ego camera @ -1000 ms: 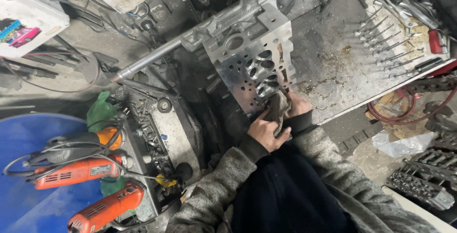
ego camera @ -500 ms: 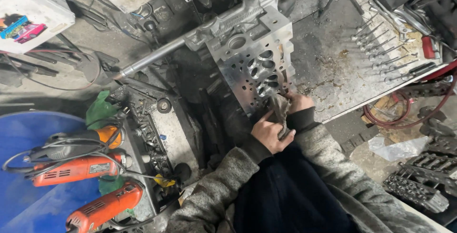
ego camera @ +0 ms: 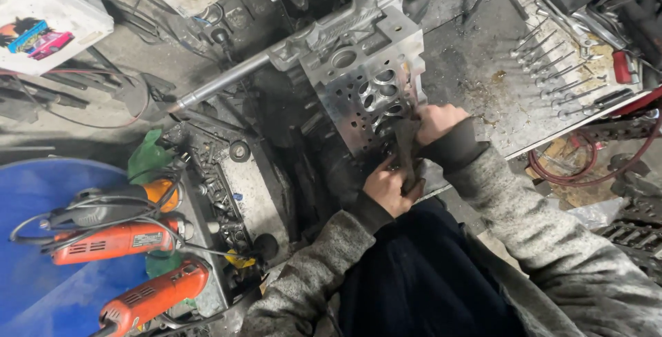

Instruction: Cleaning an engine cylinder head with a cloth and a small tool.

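Your blue barrel (ego camera: pixel 41 199) anchors left: orange power tools (ego camera: pixel 117 240) lying on its right edge (cords tangled), white box (ego camera: pixel 48 16) well above, valve row (ego camera: pixel 558 68) far right.

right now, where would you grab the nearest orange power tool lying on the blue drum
Probably round the orange power tool at its long orange body, coming from above. It lies flat and slanted on the blue drum, the body narrow enough to wrap. Avoid the dark head end at lower left and the cable by it.
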